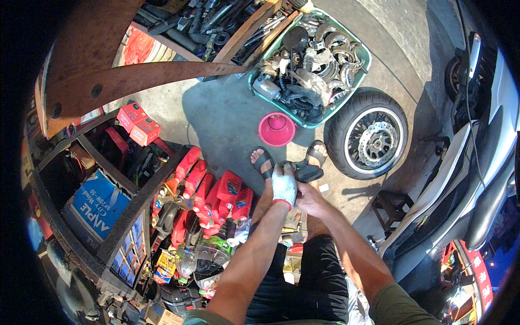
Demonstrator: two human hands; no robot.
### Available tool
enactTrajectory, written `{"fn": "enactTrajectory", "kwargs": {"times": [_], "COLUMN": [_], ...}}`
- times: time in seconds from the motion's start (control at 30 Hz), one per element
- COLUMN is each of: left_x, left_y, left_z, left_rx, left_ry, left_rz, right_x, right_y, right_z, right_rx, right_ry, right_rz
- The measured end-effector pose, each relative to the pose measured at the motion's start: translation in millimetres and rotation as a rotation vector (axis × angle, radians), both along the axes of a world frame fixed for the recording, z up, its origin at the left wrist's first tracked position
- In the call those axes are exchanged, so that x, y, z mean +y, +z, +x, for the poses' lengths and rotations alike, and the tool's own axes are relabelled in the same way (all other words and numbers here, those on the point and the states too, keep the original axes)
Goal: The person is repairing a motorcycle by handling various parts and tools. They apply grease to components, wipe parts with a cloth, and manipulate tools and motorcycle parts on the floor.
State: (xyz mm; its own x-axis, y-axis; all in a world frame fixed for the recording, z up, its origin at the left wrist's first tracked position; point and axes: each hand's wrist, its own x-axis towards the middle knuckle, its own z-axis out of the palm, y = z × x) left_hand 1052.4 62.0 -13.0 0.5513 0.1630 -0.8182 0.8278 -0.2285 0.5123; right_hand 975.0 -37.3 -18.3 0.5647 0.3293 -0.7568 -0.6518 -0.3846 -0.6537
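Note:
My left hand (284, 185), in a pale glove with a red cuff, is closed on a flat black object (308, 173) in front of my body. My bare right hand (307, 199) is closed on the same object just to the right; its exact kind is unclear. My sandaled feet (260, 161) show beyond my hands. A pink plastic bucket (277, 139) stands on the floor just past them. A motorcycle wheel (337, 135) with a brake disc lies to the right of the bucket.
A green tub (364, 57) of metal parts and a wooden toolbox (236, 40) are ahead. A metal rack (114, 243), red bottles (227, 189) and a red carton (138, 123) line the left. A white two-wheeler (428, 200) and a low dark stool (391, 206) are on the right.

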Motion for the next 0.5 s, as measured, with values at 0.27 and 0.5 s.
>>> {"fn": "enactTrajectory", "kwargs": {"times": [0.27,0.5], "left_x": [23,42], "left_y": [-24,-28], "left_z": [16,31], "left_rx": [0.099,0.050], "left_ry": [-0.053,0.537], "left_rz": [-0.024,-0.290], "right_x": [-21,-26], "right_y": [41,37], "right_z": [14,74], "right_rx": [0.329,0.024], "right_ry": [-0.594,-0.968], "right_rz": [0.331,0.245]}}
